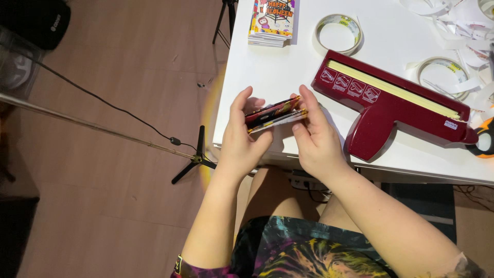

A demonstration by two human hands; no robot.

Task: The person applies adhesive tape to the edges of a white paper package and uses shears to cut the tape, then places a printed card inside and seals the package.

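Holding a thin stack of flat, glossy printed packets (275, 113), dark red with orange and yellow edges, both hands meet just above the near edge of the white table (272, 77). The stack lies almost level and edge-on to the camera, which suggests it is being squared up or kept together, so that the loose sheets do not slide apart.

The left hand (244, 136) is curled round the stack's left end, thumb raised over the top face and fingers tucked beneath; it is closed on the stack. The right hand (316, 139) grips the right end, index finger extended along the far side and thumb pressing near the front; it too is closed on the stack. Both forearms rise from the lap, wrists bent slightly inward toward each other.

To the right lies a dark red plastic tape dispenser with a long pale yellow strip along its top (391, 100), its handle pointing toward the near edge. Farther off stand a pile of colourful printed cards (272, 20) and a roll of clear tape (338, 33); a second roll (441, 74) sits among white paper strips (453, 20) at the far right. On the wooden floor (128, 77) to the left stands a black tripod (198, 159) with a trailing cable.
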